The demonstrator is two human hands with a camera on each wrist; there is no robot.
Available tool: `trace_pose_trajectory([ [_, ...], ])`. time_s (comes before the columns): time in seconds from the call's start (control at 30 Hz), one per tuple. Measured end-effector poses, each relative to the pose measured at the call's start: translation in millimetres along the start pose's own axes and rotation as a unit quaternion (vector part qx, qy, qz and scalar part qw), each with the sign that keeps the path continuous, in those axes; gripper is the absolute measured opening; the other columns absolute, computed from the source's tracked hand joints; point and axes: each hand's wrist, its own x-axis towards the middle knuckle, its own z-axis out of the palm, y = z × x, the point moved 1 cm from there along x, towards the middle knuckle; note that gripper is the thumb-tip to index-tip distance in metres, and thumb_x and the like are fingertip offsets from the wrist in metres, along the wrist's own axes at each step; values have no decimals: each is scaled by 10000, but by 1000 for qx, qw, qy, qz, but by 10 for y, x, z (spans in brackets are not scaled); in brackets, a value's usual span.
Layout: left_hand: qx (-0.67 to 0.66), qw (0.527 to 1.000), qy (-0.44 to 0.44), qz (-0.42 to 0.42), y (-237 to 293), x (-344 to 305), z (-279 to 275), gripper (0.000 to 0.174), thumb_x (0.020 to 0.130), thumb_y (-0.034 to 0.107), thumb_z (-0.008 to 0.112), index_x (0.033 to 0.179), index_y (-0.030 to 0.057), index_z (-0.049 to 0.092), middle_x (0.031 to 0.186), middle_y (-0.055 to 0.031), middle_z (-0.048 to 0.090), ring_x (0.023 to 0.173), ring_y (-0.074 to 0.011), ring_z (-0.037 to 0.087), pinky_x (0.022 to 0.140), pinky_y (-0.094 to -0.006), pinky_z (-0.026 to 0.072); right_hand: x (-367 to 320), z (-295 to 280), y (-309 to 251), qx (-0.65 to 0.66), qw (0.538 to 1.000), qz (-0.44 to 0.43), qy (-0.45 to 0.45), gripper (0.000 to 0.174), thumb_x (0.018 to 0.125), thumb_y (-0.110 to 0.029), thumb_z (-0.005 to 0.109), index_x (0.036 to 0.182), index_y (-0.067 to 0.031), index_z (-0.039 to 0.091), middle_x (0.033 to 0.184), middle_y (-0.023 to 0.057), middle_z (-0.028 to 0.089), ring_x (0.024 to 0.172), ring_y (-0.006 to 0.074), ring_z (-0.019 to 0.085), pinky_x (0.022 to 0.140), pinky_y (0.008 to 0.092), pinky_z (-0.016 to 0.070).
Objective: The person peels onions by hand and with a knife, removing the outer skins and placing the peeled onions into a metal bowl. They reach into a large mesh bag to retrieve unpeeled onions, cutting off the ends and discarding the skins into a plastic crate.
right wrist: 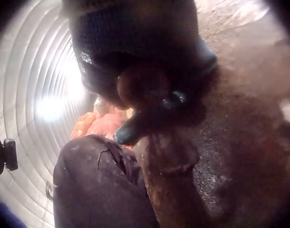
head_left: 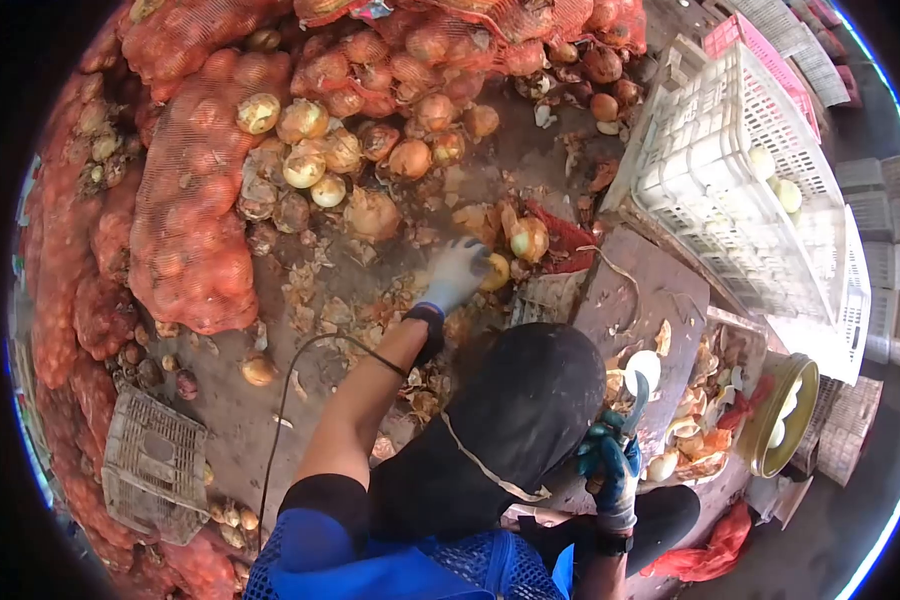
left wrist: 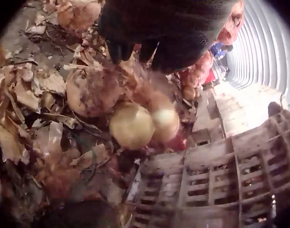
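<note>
In a pale glove, the left hand (head_left: 458, 272) reaches over the peel-strewn floor, its fingertips beside a yellow onion (head_left: 494, 272). The left wrist view shows this dark-looking hand (left wrist: 164, 33) above a pale yellow onion (left wrist: 132, 126), with a gap between them; its fingers extend loosely. Another onion (head_left: 528, 240) lies just beyond. The right hand (head_left: 610, 462), in a blue-green glove, grips a knife with a curved blade (head_left: 638, 393) at the right of the knee. Seen from the right wrist, that hand (right wrist: 140, 52) has its fingers curled, and its grip is largely in shadow.
Red net sacks of onions (head_left: 195, 200) line the left and back, with loose onions (head_left: 410, 158) before them. White crates (head_left: 710, 170) stand at right above a wooden board (head_left: 650, 290), a peel-filled box (head_left: 705, 430) and a bucket (head_left: 792, 415). An upturned crate (head_left: 155, 462) lies at lower left.
</note>
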Motion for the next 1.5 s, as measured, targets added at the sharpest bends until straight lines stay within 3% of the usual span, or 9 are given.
trace_pose_trajectory([
  [0.33, 180, 952, -247, -27, 250, 202, 408, 874, 725, 185, 829, 1483, 198, 394, 1503, -203, 358, 1284, -411, 473, 1049, -476, 446, -102, 77, -1, -8, 999, -42, 31, 382, 960, -83, 570, 1325, 4, 498, 997, 143, 689, 723, 190, 682, 569, 250, 537],
  [0.5, -162, 982, -96, -19, 162, 58, 198, 652, 720, 162, 816, 1319, 113, 564, 1161, -173, 665, 1031, -286, 663, 887, -376, 555, -114, 380, -288, -44, 999, 0, -9, 494, 954, -124, 605, 1376, 72, 438, 879, 120, 675, 643, 166, 642, 533, 260, 500],
  [0.8, -684, 715, -31, -143, 417, 60, -1123, 454, 936, 102, 649, 1363, 47, 507, 1239, -138, 626, 1101, -280, 648, 924, -429, 576, 406, 102, -381, -183, 981, 32, -55, 292, 957, -225, 657, 1181, -39, 632, 772, 30, 655, 572, 109, 618, 498, 238, 492],
  [0.97, -641, 764, -63, -37, 1170, 121, -2209, 498, 945, 125, 640, 1416, 81, 482, 1248, -112, 617, 1079, -234, 652, 879, -393, 592, 332, -746, -559, -26, 968, -179, 171, 397, 976, -248, 625, 1279, 0, 557, 864, 76, 689, 584, 130, 631, 499, 241, 509],
  [1.0, -630, 773, -72, -13, 1405, 104, -2359, 497, 949, 120, 632, 1421, 81, 479, 1270, -118, 604, 1082, -235, 652, 876, -384, 595, 232, -680, -651, -53, 953, -197, 225, 212, 982, -233, 604, 1011, -26, 642, 786, 48, 664, 590, 128, 626, 510, 233, 488],
  [1.13, -541, 826, -153, 51, 2259, -83, -2579, 496, 947, 119, 631, 1416, 63, 479, 1328, -116, 574, 1149, -244, 633, 861, -365, 599, -143, -347, -519, -159, 976, -123, 80, 194, 969, -224, 611, 996, -33, 633, 778, 63, 664, 562, 104, 611, 480, 262, 477],
  [1.17, -515, 839, -169, 40, 2407, -122, -2556, 532, 918, 120, 654, 1416, 56, 478, 1338, -109, 570, 1182, -245, 621, 857, -355, 595, -216, -246, -514, -271, 962, -13, 8, 227, 960, -231, 620, 1049, -23, 635, 809, 79, 676, 632, 130, 643, 554, 300, 507],
  [1.3, -430, 868, -242, 60, 2955, -380, -2107, 583, 840, 155, 712, 1379, 63, 509, 1218, -84, 620, 1052, -200, 659, 802, -311, 586, -289, -235, -85, -336, 918, -171, -126, 278, 935, -222, 642, 1131, -25, 620, 857, 98, 682, 777, 146, 634, 681, 330, 510],
  [1.5, -333, 877, -345, -11, 2699, -782, -1026, 495, 769, 116, 792, 1228, 65, 612, 1085, -65, 653, 964, -164, 655, 768, -292, 574, -380, -691, -268, -206, 961, -151, 107, 468, 933, -193, 611, 1362, -45, 502, 726, 61, 612, 585, 143, 572, 568, 315, 473],
])
